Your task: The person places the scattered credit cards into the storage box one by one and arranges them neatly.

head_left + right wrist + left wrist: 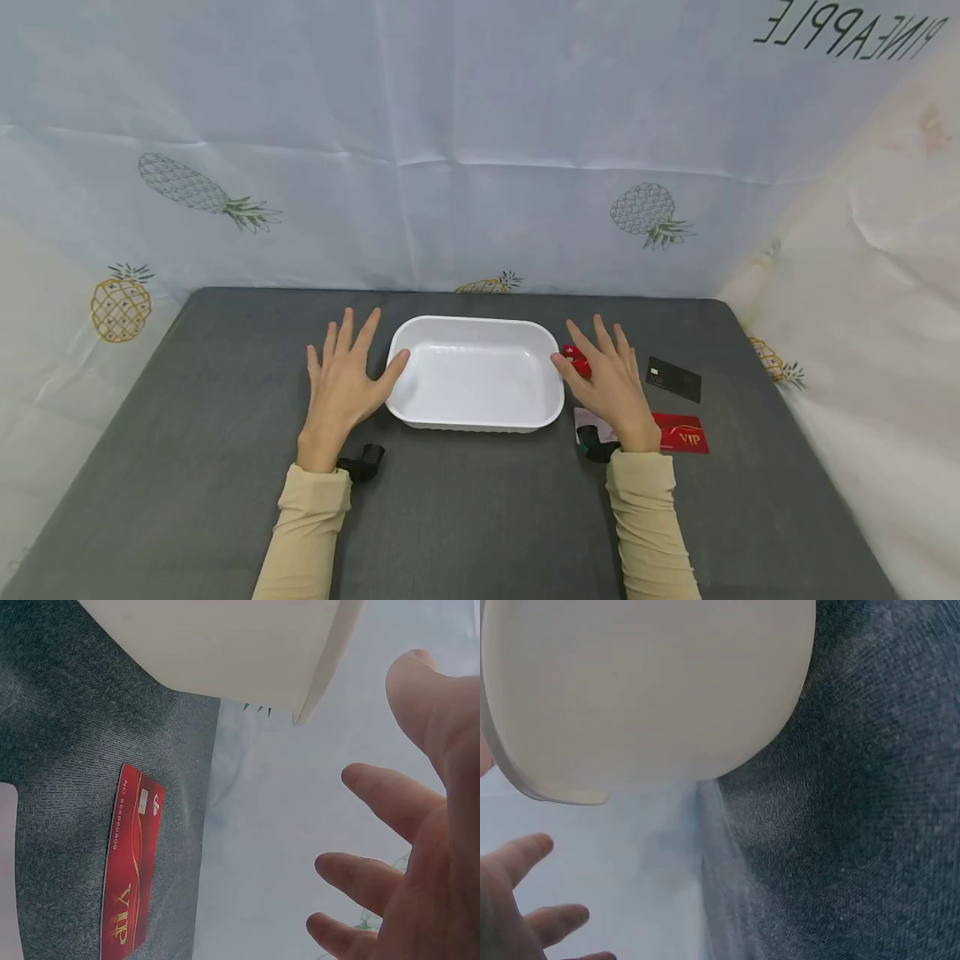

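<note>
A white rectangular tray (475,379) sits on the grey table between both hands. On its left side, my left hand (343,383) has its fingers spread, the thumb tip overlapping the tray's rim in the head view. Opposite it, my right hand (611,383) also spreads its fingers, its thumb close to the right rim. Neither hand grips anything. Partly hidden behind the right hand lies a red card (131,870) with gold VIP lettering, flat on the table. A pale pink card (591,420) shows beside the right wrist.
Right of the right hand lie a black card (674,380) and another red VIP card (684,433). Black wrist cameras jut from the left wrist (363,462) and right wrist (597,446). A pineapple-print cloth (450,225) hangs behind the grey table (465,517).
</note>
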Available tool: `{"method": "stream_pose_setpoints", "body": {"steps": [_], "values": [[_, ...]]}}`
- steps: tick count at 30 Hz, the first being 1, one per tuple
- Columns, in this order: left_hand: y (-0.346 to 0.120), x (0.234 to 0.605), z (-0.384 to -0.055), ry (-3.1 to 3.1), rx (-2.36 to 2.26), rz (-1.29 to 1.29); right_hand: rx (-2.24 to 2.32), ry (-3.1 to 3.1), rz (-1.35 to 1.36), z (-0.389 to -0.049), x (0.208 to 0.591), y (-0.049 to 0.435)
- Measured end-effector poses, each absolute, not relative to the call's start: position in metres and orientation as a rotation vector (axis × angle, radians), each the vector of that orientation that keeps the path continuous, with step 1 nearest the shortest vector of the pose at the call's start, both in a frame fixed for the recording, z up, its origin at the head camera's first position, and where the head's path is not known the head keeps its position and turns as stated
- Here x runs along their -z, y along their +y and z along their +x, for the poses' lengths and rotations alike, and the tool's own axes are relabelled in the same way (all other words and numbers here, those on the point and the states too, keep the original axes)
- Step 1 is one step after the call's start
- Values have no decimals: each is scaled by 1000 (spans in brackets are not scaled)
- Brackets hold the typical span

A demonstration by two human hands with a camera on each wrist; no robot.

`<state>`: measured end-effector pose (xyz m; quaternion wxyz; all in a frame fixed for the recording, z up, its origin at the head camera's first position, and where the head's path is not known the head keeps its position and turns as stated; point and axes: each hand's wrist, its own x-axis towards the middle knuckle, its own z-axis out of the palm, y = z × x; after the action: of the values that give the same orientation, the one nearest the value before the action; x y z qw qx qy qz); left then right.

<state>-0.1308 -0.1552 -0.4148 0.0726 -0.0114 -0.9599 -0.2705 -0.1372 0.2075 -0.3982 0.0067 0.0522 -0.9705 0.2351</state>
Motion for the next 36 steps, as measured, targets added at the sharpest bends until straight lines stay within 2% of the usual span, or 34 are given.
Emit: {"method": "stream_pose_setpoints", "body": {"steps": [21, 36], "values": [[-156, 446, -138, -2745, 1472, -342, -828, -3007, 212, -139, 400, 210], [-152, 465, -139, -2660, 1628, -411, -1381, -2768, 477, -145, 412, 232]]}}
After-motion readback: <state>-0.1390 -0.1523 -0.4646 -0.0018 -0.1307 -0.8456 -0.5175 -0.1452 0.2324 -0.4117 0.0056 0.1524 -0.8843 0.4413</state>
